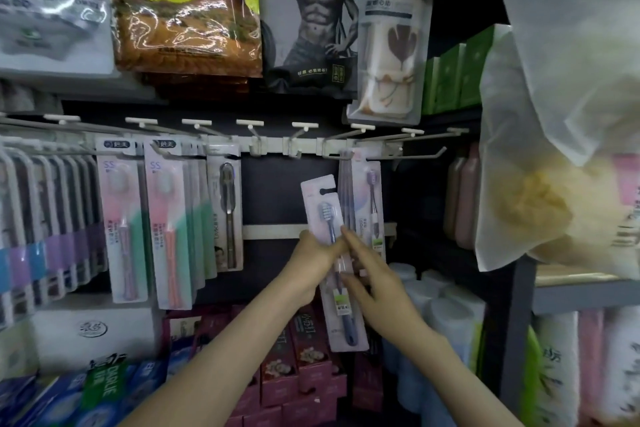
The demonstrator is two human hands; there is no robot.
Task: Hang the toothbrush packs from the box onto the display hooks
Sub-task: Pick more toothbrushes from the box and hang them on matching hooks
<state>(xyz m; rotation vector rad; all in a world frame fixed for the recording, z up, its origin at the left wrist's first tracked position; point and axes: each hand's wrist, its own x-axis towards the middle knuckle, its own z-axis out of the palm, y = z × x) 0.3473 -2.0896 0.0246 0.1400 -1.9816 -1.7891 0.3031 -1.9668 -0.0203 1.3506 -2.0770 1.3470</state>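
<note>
Two hands share one toothbrush pack (323, 208). My left hand (311, 263) curls round its left edge, and my right hand (375, 288) seems to pinch its middle, though blur softens those fingers. I hold its hang-hole uppermost, aimed at the hook (343, 153) at one o'clock, where hung packs (367, 198) wait. At nine o'clock pink cards (119, 218) read "SS"; at twelve a black bag (304, 28) reads "450D BATH TOWEL".

Both forearms are bare from the lower edge up to the hands. The left hand (311, 262) and right hand (379, 282) are bare too.
</note>
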